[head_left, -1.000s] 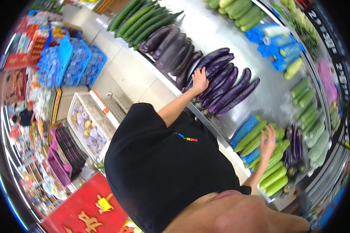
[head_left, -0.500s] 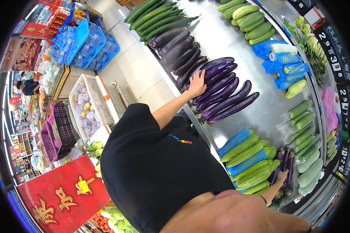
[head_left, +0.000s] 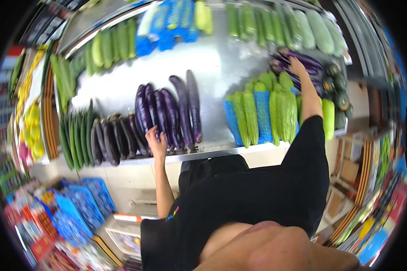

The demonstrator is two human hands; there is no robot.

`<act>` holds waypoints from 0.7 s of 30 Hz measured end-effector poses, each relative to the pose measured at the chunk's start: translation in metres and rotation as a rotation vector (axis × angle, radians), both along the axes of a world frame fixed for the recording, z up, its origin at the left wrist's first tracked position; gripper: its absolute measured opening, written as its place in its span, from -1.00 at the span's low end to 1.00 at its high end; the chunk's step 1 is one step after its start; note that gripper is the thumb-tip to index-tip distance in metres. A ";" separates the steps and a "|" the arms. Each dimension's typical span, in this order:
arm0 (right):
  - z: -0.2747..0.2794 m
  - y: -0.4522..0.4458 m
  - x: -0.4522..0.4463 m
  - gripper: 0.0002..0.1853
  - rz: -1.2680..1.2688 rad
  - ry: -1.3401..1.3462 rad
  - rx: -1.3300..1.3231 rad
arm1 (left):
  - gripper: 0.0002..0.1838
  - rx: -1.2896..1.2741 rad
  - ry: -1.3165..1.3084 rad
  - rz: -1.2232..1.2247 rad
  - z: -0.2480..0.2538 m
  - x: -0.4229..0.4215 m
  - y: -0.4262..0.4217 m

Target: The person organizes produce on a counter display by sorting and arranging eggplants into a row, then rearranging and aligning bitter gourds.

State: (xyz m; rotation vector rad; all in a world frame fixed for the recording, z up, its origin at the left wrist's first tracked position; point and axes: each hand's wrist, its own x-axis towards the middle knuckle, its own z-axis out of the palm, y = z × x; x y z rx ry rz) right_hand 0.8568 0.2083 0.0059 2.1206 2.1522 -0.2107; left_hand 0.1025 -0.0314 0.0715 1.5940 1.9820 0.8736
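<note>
Several glossy purple eggplants [head_left: 171, 117] lie side by side on the metal counter [head_left: 212, 92]. My left hand [head_left: 156, 143] rests against their near ends at the left of this row, fingers apart and slightly bent, holding nothing. Farther off at the right, my right hand [head_left: 297, 67] reaches into a pile of thin purple eggplants [head_left: 313, 65]; its fingers are bent round the stem ends of some, and the fingertips are partly hidden. Between the hands lie ridged green gourds [head_left: 282, 113], some in blue netting.
Dark eggplants [head_left: 109, 140] and cucumbers [head_left: 79, 140] line the near left edge. Blue-netted vegetables [head_left: 172, 22] and pale green gourds [head_left: 320, 31] lie along the back. Small dark squashes [head_left: 341, 97] are at the right end. Blue crates [head_left: 83, 203] stand low on the left.
The view has swung round, bringing the counter across the top. My right hand has gone from above the ridged gourds into the thin eggplants. My left hand has stayed at the purple eggplants.
</note>
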 end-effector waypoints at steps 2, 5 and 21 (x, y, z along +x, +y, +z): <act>0.050 0.003 -0.040 -0.73 -0.199 -0.033 0.042 | -0.61 -0.007 0.034 -0.059 -0.011 -0.005 -0.002; 0.069 0.010 -0.070 -0.73 -0.153 -0.046 0.317 | -0.61 -0.064 -0.026 -0.051 -0.010 -0.002 -0.006; 0.093 -0.017 -0.049 -0.50 -0.172 -0.369 0.276 | -0.72 -0.074 -0.073 -0.073 0.008 0.000 -0.015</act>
